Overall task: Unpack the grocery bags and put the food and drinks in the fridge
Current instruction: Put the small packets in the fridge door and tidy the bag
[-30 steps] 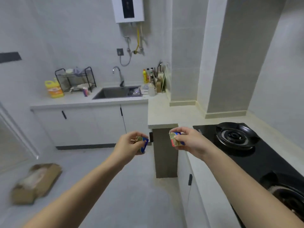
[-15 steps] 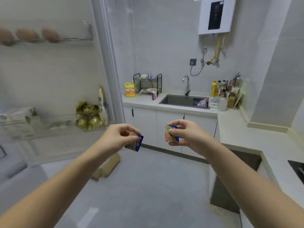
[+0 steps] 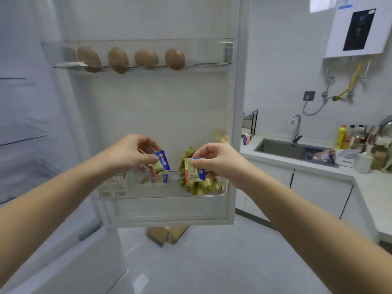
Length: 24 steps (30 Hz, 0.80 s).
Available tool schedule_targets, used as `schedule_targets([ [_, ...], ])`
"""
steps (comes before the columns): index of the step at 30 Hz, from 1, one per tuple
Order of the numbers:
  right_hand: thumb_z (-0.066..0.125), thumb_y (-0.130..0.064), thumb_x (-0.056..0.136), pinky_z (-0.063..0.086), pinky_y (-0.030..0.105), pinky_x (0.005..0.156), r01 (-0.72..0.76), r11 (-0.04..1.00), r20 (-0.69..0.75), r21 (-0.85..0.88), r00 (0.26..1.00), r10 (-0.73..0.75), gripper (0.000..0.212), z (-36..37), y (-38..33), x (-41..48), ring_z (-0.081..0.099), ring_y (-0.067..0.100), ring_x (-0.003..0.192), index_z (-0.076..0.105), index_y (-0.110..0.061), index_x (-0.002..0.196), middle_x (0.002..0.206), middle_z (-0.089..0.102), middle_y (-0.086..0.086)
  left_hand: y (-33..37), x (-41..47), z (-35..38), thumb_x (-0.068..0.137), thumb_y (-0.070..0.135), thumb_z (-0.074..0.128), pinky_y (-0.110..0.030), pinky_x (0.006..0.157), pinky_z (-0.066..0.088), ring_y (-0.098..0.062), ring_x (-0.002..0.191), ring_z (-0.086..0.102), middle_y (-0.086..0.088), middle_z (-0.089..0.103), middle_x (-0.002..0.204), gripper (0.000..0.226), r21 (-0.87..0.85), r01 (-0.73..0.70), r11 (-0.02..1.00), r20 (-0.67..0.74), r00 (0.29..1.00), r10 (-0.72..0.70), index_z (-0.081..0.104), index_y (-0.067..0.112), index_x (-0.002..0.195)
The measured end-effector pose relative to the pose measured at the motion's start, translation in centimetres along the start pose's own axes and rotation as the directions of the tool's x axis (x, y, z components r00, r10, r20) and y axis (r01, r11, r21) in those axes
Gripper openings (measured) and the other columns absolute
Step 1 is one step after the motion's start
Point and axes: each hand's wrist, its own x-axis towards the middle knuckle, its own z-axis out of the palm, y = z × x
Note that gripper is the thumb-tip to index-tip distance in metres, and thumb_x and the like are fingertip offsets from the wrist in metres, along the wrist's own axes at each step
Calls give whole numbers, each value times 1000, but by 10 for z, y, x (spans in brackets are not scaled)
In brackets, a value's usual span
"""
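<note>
Packets, two small foil ones in blue, gold and red, are held one in each hand in front of the open fridge door [image 3: 159, 107]. The left packet [image 3: 161, 163] is pinched at its upper edge between the thumb and curled fingers of the left hand [image 3: 131, 152], and hangs tilted just above the rim of the lower bin [image 3: 135, 194]. The right packet [image 3: 194, 171] is pinched near its top corner by the right hand [image 3: 218, 161], thumb in front and fingers behind. It sits in front of a heap of gold wrappers [image 3: 199, 185] at the bin's right end. The two packets are near each other but apart.

Red and blue shapes show through the bin's clear wall below the left packet; I cannot tell whether they are a packet or a reflection. White packs [image 3: 114, 184] stand at the bin's left end. Four eggs [image 3: 146, 59] sit in a row in the upper bin [image 3: 201, 52]. Fridge shelves [image 3: 21, 134] show at far left. To the right lie a counter with a sink [image 3: 282, 148] and tap [image 3: 297, 128], with a heater [image 3: 358, 28] on the wall above. Cardboard [image 3: 167, 235] lies on the floor below the door.
</note>
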Motion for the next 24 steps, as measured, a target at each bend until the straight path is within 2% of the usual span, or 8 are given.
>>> schedule_targets([
  [5,70,-4,87,60,25,59,83,996,19,-31,996,-83,9,17,-14,54,67,12,68,67,-9,94,80,65,4,-29,43,-26,87,5,67,-32,66,57,-15,61,64,-1,73,85,19,247,-17,969,81,997,-3,71,20,98],
  [7,68,-5,88,61,27,63,107,987,61,-117,993,-101,11,23,-17,77,70,14,74,67,-11,98,82,66,2,-34,59,-31,85,8,68,-30,66,57,-11,61,66,5,72,80,18,383,-34,923,143,989,-23,73,21,97],
  [11,66,-9,90,57,18,58,158,909,232,-386,970,-70,14,39,-22,115,69,13,76,67,-13,103,91,69,2,-32,86,-34,85,16,70,-27,68,55,-8,68,68,11,71,81,16,581,-76,810,283,952,-114,75,23,98],
  [13,69,-12,89,53,15,54,194,845,338,-498,941,-16,15,47,-23,131,67,9,71,69,-13,103,93,72,4,-29,97,-30,84,19,71,-25,69,52,-9,78,66,13,70,81,14,637,-113,763,336,931,-142,74,25,96],
  [16,71,-12,88,51,15,49,197,777,437,-598,893,110,11,60,-17,151,64,6,59,69,-12,98,84,71,5,-33,108,-22,84,18,72,-16,64,44,-2,75,58,17,65,80,15,677,-132,724,408,886,-220,73,25,98],
  [18,69,-9,89,55,17,51,202,738,484,-644,855,188,8,69,-12,159,62,5,50,68,-10,97,78,68,4,-41,112,-18,85,16,71,-12,61,43,-1,72,54,16,63,81,19,704,-142,696,443,853,-274,73,22,104],
  [20,67,-9,90,56,19,58,209,702,521,-681,812,264,9,77,-6,163,63,10,55,67,-8,99,83,69,7,-46,114,-13,86,15,71,-9,56,40,-2,68,53,12,61,81,23,720,-172,673,475,828,-296,72,19,109],
  [24,66,-6,90,52,16,48,167,668,508,-726,785,356,6,88,4,172,61,8,46,65,-7,96,75,65,5,-51,122,-5,87,13,68,-21,70,43,-12,84,55,4,62,94,28,732,-250,634,548,769,-329,69,15,115],
])
